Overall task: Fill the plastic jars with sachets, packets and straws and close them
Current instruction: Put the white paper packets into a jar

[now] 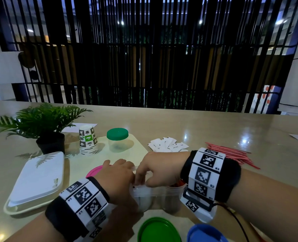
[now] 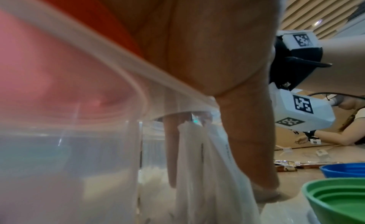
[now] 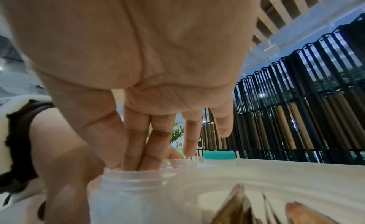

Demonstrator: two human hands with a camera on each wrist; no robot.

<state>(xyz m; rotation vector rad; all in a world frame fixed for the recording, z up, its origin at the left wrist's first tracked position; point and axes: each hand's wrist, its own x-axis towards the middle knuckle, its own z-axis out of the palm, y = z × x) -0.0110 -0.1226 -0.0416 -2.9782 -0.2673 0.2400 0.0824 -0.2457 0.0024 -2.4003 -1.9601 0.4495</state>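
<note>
- Two hands meet over one open jar (image 1: 143,194) near the bench's (image 1: 214,130) front edge, at about 6 o'clock in the head view.
- Left hand (image 1: 116,173) wraps the jar's left side and steadies it; its fingers curl round the wall.
- Right hand (image 1: 159,169) reaches down through the mouth, fingers (image 3: 138,143) together and pointing straight in, pressing white sachets (image 2: 207,165) that stand upright inside. Whether it pinches them or only pushes is unclear.
- Long axis of the sachets runs vertically, in line with the jar, so the push needs to go straight down.
- More sachets (image 1: 169,145) lie in a pile at 12 o'clock from the hands, nearer the right one; red straws (image 1: 232,154) lie at 2 o'clock, long axis slanting away rightward.
- A second jar (image 1: 172,196), holding brown packets, touches the first at 3 o'clock.
- Loose lids wait nearby: green (image 1: 159,230) at 6 o'clock, blue (image 1: 205,233) at 5, pink (image 1: 94,171) at 10.
- Judged step: finish packing, then cap; the green lid is closest.
</note>
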